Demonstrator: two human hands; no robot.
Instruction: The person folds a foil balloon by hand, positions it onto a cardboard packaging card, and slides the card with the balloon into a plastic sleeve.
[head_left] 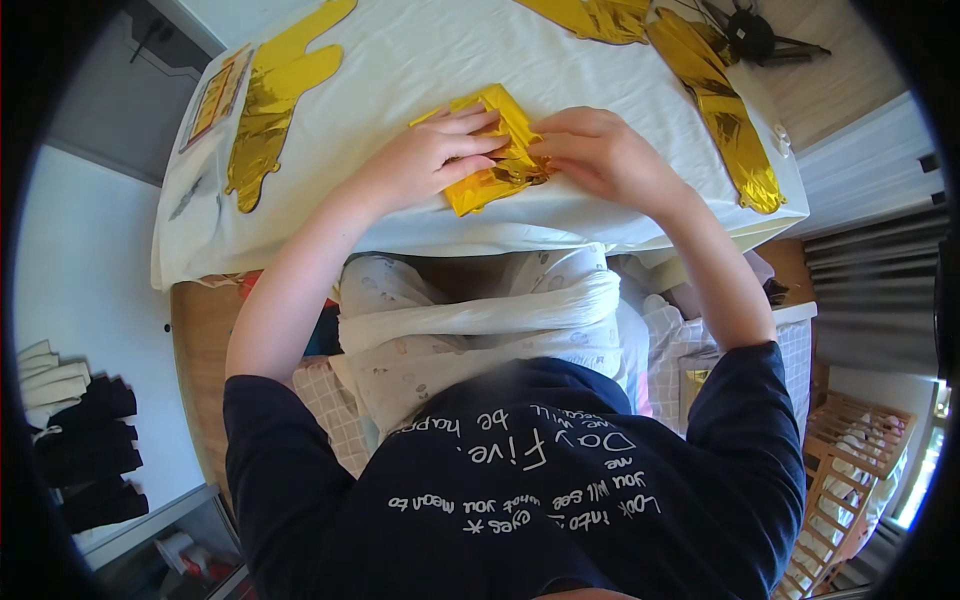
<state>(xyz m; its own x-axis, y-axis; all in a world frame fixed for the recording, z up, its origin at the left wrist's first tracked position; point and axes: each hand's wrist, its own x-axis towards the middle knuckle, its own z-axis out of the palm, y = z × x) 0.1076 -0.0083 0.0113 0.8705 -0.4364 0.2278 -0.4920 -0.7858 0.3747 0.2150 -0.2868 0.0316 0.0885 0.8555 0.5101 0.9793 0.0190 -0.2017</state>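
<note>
A folded, crumpled gold foil balloon [512, 118] lies near the front edge of the white-covered table. Spread across its left part is my left hand [445, 150], fingers stretched out and pressing on the foil. My right hand [600, 155] comes in from the right with bent fingers, pinching the balloon's creased right edge. The fingertips of that hand are partly hidden behind its knuckles and the shiny foil. Both forearms reach over my lap to the table.
Flat gold foil balloons lie at the table's left [265, 125], far side [600, 18] and right [735, 130]. A printed card [215, 100] is at the left edge. A black tripod-like stand [752, 35] lies far right. Below right is a wooden slatted crib [835, 490].
</note>
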